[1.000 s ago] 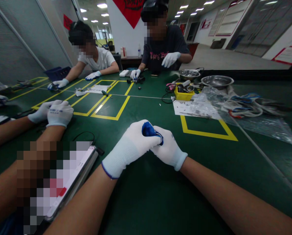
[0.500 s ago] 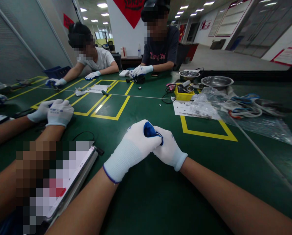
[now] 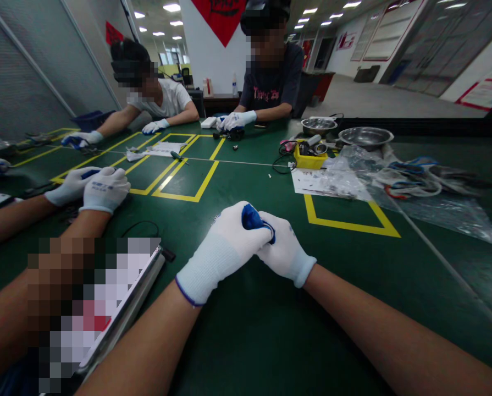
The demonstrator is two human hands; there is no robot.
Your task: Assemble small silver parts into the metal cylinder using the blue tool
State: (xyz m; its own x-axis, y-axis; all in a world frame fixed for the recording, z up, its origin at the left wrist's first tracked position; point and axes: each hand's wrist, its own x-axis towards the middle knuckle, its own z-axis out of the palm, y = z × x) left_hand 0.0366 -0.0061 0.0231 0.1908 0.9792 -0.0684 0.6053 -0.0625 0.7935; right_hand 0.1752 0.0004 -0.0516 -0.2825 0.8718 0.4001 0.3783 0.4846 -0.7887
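Note:
My left hand, in a white glove with a blue palm, is closed with its fingers curled against my right hand. The right one wears a matching glove and is closed too. Both meet over the green table, thumbs and fingertips pressed together. Whatever lies between them, if anything, is hidden by the gloves. No other object touches my hands.
A co-worker's gloved hands are at my left, behind a tablet-like device. Ahead right stand a yellow bin of parts, plastic bags and metal bowls. Two people work across the table.
My hands stay clasped in nearly the same place. At left, the neighbour's gloved hand shifts slightly right. Across the table, the far-left person's gloved hand slides further left.

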